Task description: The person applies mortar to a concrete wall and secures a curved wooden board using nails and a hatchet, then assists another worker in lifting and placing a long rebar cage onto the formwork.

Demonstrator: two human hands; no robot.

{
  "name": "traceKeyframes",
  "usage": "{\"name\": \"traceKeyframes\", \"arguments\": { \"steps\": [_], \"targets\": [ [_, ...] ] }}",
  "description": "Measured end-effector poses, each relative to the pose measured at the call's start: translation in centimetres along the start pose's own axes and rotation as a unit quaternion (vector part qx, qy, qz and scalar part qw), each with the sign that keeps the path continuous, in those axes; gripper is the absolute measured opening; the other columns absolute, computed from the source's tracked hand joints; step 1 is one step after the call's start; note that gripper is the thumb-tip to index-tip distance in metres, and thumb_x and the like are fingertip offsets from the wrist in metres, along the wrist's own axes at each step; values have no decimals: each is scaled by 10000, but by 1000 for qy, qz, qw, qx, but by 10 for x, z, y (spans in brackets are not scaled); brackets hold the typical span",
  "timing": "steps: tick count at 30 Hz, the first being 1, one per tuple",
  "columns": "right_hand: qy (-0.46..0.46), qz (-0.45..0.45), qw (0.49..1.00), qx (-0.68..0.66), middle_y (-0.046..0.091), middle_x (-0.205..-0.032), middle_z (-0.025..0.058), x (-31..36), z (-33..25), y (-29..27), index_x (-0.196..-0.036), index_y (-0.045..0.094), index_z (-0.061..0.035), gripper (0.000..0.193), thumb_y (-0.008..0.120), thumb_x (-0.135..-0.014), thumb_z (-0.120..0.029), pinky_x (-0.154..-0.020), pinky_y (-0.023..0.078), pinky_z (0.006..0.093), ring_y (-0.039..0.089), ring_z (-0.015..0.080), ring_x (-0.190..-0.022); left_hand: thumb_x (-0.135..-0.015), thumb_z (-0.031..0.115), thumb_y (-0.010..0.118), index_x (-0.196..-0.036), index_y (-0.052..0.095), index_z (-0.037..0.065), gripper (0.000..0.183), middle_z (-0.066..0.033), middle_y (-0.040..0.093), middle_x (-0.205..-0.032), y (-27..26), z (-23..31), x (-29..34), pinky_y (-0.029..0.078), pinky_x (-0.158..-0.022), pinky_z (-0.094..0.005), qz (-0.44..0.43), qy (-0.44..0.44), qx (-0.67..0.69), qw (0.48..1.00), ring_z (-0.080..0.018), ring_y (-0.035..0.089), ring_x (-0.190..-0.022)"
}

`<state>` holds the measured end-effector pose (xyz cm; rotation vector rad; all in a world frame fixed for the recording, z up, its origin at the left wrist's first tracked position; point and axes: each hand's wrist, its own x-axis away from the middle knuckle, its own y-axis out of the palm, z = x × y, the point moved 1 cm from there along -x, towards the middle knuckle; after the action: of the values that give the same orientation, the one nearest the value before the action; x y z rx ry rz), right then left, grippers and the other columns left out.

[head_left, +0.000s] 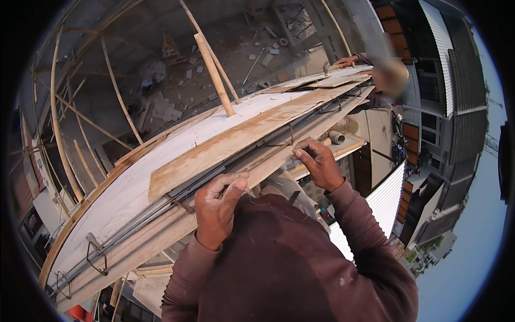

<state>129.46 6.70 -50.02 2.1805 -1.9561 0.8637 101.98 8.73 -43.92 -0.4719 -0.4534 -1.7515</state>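
Two bare hands of yours are up in front of you, your left hand [215,205] lower and your right hand [320,163] higher and off to the right. The thin steel bars [134,226] lie just past your hands, on the side away from your body. They run long and slanted, from low on the left up to the right, beside a long wooden board [266,165]. Your left hand looks nearer to them. A flat plywood sheet [236,135] lies on their far side, slanted the same way.

Each grip is narrow, with the thumb tip close to a finger tip. A bit of thin wire may be in there, but it is too small to see, so I cannot tell what you hold, or if the tips meet.
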Motion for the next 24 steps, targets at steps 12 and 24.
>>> {"name": "traceKeyframes", "arguments": {
  "steps": [12,24],
  "targets": [
    [-54,95,991,-70,694,-902,151,29,-18,14,-1011,645,2,102,653,-929,-59,-722,516,338,693,282,-814,-978,138,657,-1021,623,-31,178,-63,669,-909,78,-36,-49,487,-774,-234,-37,-69,96,992,-96,613,-839],
    [-29,50,989,-136,691,-865,104,50,-4,16,-1018,593,6,109,576,-1003,-100,-761,547,321,693,178,-841,-1010,167,615,-1040,605,-12,181,-38,638,-903,33,-8,-28,454,-814,-238,15,-26,20,999,-88,572,-862]
  ]
}}
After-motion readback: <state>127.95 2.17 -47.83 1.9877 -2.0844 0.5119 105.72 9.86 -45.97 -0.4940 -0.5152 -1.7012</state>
